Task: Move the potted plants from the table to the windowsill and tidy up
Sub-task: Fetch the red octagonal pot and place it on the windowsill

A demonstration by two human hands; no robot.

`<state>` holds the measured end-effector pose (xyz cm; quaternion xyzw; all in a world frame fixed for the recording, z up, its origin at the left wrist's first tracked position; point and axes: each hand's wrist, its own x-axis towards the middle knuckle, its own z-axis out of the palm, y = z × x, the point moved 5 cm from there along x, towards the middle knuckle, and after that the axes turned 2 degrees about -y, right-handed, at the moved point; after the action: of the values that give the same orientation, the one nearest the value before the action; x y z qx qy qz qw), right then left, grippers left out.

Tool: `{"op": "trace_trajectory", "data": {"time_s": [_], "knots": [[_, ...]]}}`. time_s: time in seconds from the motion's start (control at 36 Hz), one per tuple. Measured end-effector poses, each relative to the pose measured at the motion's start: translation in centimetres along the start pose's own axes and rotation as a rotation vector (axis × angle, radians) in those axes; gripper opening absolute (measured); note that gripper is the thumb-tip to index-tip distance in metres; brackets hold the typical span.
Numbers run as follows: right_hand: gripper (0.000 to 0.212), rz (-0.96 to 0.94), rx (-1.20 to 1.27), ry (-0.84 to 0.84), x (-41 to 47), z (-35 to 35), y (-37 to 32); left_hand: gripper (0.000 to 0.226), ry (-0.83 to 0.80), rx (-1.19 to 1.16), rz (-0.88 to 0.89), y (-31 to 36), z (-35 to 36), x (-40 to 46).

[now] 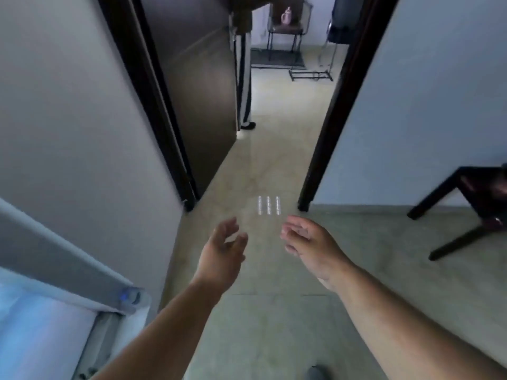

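My left hand (223, 249) and my right hand (310, 246) are both stretched out in front of me over the tiled floor, fingers apart and holding nothing. No potted plant is in view. A window frame with a light roller blind (68, 272) fills the lower left corner, close to my left arm. The dark corner of a table (477, 193) shows at the right edge, with its top mostly cut off.
Ahead is an open doorway with a dark door (197, 86) swung inward on the left and a dark door frame (329, 113) on the right. A person's leg (245, 78) stands just past the door. A chair (286, 28) with a pink object stands in the far room.
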<state>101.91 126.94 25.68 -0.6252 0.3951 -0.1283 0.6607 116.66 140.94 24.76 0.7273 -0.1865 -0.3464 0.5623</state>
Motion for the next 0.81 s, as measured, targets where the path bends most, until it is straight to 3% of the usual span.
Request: {"op": "trace_trajectory", "data": {"time_s": [0.11, 0.36, 0.56, 0.81], "knots": [[0.049, 0.026, 0.082, 0.164, -2.5, -8.8, 2.0, 0.044, -0.153, 0.038, 0.028, 2.0, 8.9, 0.4], [0.030, 0.058, 0.323, 0.526, -10.8, -34.7, 10.5, 0.042, -0.467, 0.170, 0.085, 4.6, 37.5, -2.2], [0.026, 0.039, 0.395, 0.736, -17.3, -50.3, 13.0, 0.042, -0.629, 0.211, 0.109, 7.0, 53.6, -6.3], [0.048, 0.016, 0.442, 0.889, -21.5, -63.7, 15.1, 0.045, -0.760, 0.307, 0.204, 11.3, 69.1, -8.4]]}}
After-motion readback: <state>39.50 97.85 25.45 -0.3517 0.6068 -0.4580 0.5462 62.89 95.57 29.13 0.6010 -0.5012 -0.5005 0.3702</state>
